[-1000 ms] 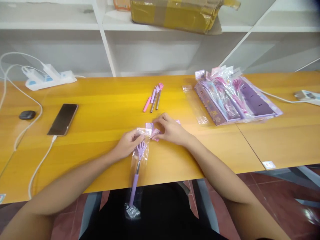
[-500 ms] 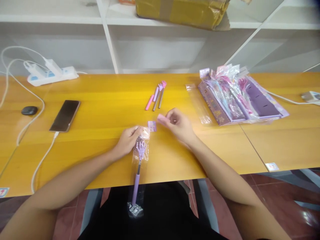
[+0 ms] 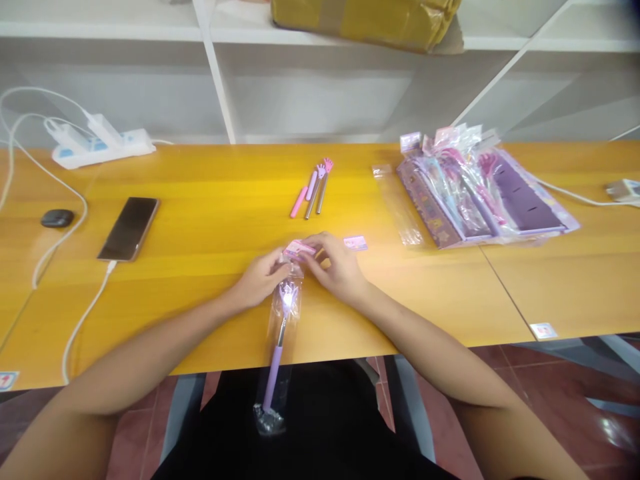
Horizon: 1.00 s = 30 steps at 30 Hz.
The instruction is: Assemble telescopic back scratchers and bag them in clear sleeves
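My left hand (image 3: 263, 277) pinches the top end of a clear plastic bag (image 3: 295, 308). Inside it lies a purple back scratcher (image 3: 273, 377) with a hand-shaped head and a metal rod; the bag's crumpled lower end hangs past the table edge over my lap. My right hand (image 3: 340, 268) has its fingers closed on a small pink and purple card (image 3: 299, 249) at the bag's top end, right by my left fingertips. Whether the card touches the bag I cannot tell. Another small card (image 3: 355, 243) lies flat on the table just beyond my right hand.
Pink and purple back scratcher parts (image 3: 315, 190) lie farther back. At right, a purple display box (image 3: 450, 213) holds several bagged scratchers, with flat clear bags (image 3: 397, 207) beside it. A phone (image 3: 129, 229), a black mouse (image 3: 57, 218) and a power strip (image 3: 103, 150) are left.
My right hand has moved left with the pink card to the bag's top end. The card on the table right of it now shows. My left hand keeps its grip on the bag.
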{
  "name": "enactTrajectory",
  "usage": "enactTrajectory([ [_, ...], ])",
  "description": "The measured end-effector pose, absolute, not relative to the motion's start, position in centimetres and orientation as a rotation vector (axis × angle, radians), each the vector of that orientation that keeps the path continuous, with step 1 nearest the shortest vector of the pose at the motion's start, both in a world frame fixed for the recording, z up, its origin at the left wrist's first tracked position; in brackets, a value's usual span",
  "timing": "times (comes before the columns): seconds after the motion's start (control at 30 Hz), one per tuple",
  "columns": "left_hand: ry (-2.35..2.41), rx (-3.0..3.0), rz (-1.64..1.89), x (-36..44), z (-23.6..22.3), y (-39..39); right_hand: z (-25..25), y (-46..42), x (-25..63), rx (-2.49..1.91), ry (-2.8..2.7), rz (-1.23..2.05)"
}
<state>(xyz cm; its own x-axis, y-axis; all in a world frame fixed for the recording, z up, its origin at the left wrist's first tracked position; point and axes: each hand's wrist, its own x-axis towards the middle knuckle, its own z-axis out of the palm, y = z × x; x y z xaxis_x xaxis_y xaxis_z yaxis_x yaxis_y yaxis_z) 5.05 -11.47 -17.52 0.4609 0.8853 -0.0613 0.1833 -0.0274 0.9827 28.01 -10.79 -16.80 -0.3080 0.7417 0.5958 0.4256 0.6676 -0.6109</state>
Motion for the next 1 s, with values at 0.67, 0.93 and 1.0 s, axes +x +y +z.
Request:
enactTrajectory([
  [0.67,0.988,1.561,0.707,5.5,-17.4,-11.9,-16.1,-10.0,29.3,-0.794,-2.099,0.502],
  [0.93,0.981,1.555,0.754,5.4,-18.1,-11.9,-15.0,-10.5,29.4,-0.844,-2.04,0.604],
  [1.0,0.964,1.516,0.78,5.5,-18.1,-11.9,-15.0,-10.5,29.5,-0.839,-2.032,0.665],
])
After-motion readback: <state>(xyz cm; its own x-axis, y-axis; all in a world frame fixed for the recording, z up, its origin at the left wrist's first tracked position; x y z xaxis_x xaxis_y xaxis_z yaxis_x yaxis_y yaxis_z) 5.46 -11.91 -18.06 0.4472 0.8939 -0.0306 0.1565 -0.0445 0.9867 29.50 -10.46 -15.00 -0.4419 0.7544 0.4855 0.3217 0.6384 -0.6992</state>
